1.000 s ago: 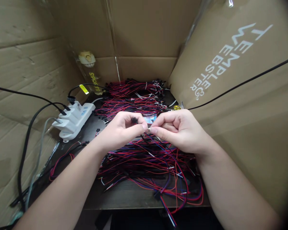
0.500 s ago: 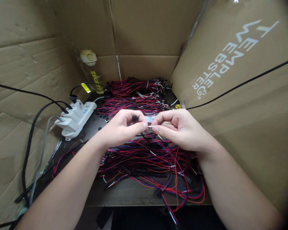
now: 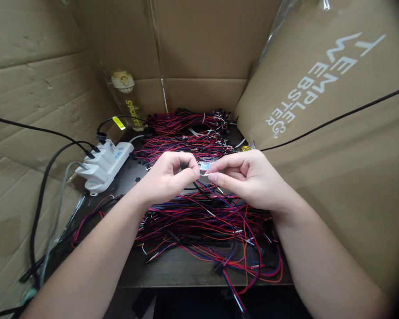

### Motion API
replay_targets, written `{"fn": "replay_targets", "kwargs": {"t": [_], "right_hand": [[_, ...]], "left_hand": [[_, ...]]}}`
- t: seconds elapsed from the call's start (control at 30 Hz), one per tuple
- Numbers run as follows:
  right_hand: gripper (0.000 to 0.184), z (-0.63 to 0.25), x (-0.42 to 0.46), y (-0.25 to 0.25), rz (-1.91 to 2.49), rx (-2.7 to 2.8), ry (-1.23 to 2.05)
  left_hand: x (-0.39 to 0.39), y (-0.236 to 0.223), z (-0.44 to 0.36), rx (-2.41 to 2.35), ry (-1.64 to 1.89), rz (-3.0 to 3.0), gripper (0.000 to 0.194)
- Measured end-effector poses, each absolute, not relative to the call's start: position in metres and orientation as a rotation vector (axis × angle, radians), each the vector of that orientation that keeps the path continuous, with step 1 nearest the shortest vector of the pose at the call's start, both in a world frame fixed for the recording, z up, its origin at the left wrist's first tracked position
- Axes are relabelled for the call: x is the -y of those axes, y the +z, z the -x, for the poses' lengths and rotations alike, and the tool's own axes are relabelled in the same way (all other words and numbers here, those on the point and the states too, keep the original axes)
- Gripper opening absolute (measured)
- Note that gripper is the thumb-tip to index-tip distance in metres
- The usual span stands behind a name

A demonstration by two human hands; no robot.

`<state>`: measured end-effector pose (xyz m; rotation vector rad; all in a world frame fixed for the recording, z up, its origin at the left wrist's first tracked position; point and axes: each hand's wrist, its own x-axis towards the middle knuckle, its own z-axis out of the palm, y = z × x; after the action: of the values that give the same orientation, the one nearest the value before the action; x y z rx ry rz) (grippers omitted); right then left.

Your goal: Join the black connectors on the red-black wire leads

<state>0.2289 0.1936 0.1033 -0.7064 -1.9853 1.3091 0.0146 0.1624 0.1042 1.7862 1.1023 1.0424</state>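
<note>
My left hand (image 3: 173,175) is closed in a pinch, with a black wire end (image 3: 185,165) showing inside the curl of its fingers. Close beside it, my right hand (image 3: 244,177) pinches a thin white piece (image 3: 204,174) between thumb and forefinger. The white piece bridges the small gap between the two sets of fingertips; its exact kind is too small to tell. Below both hands spreads a loose heap of red, blue and black wires (image 3: 199,221). Farther back, behind the hands, lie two bundles of similar wires, a nearer bundle (image 3: 182,146) and a far bundle (image 3: 186,122).
A white power strip (image 3: 108,168) with plugs and cables stands at the left. A clear bottle (image 3: 128,99) is near the back left corner. Cardboard walls (image 3: 199,40) enclose the dark table (image 3: 173,268). A black cable (image 3: 335,117) crosses the right wall.
My left fingertips have shifted slightly left, and more of the thin white piece shows between the hands. The right hand stays almost where it was.
</note>
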Motion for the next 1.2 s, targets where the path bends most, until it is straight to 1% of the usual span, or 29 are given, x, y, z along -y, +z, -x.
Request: {"fn": "replay_targets", "kwargs": {"t": [0.2,0.43,0.7,0.93,1.07,1.2], "right_hand": [[0.012,-0.227,-0.189,0.109,0.679,2.03,1.099],[0.01,-0.227,-0.184,0.109,0.647,2.028,0.911],[0.013,-0.227,-0.182,0.11,0.547,2.07,0.903],[0.013,-0.225,-0.18,0.105,0.554,2.072,0.867],[0.011,-0.224,-0.183,0.105,0.603,2.062,0.937],[0.013,-0.224,-0.185,0.105,0.643,2.05,0.983]], "left_hand": [[-0.161,0.103,-0.013,-1.015,1.192,-1.946,0.014],[-0.159,0.102,-0.01,-0.897,1.259,-2.227,0.015],[-0.159,0.103,-0.01,-0.937,1.286,-2.268,0.017],[-0.159,0.102,-0.011,-0.982,1.328,-2.33,0.017],[-0.159,0.103,-0.011,-0.993,1.308,-2.334,0.016],[-0.159,0.104,-0.01,-0.987,1.306,-2.337,0.015]]}}
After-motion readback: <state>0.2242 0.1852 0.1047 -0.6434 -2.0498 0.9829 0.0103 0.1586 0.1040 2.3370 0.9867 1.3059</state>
